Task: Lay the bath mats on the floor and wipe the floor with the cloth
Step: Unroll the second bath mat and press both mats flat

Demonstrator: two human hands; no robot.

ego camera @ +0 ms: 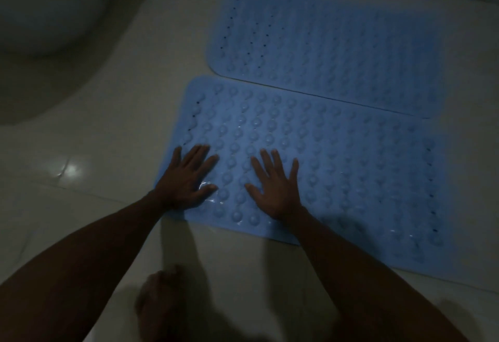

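Two light blue rubber bath mats with rows of round bumps lie flat side by side on the pale tiled floor [94, 152]. The near mat [351, 169] is under both my hands; the far mat [337, 52] lies just beyond it, their long edges almost touching. My left hand [186, 177] presses flat on the near mat's left end, fingers spread. My right hand [275, 182] presses flat a little to the right, fingers straight and spread. No cloth is in view.
A white rounded fixture [46, 9], dim and blurred, fills the top left corner. My foot [159, 304] stands on the tiles at the bottom, below the near mat. The room is dark, with a light glare on the floor at the left.
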